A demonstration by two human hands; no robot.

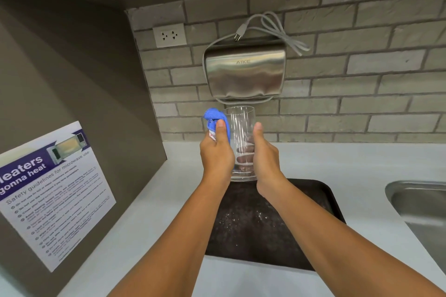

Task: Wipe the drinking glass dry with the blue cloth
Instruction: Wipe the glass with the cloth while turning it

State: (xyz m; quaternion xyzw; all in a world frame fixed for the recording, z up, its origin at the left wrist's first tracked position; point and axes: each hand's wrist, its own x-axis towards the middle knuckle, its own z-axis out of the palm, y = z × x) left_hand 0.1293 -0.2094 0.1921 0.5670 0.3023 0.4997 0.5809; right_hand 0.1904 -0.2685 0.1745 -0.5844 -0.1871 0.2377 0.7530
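A tall clear drinking glass (241, 125) is held upright in the air above a dark tray. My right hand (265, 161) grips its lower half, thumb pointing up along the right side and fingers visible through the glass. My left hand (217, 154) holds a bunched blue cloth (216, 117) pressed against the glass's left side near the rim. The cloth's lower part is hidden in my fist.
A dark speckled tray (265, 229) lies on the pale counter (149, 224) under my hands. A steel sink (420, 202) is at the right. A steel hand dryer (245, 72) hangs on the brick wall behind. A microwave safety poster (50, 190) is on the left panel.
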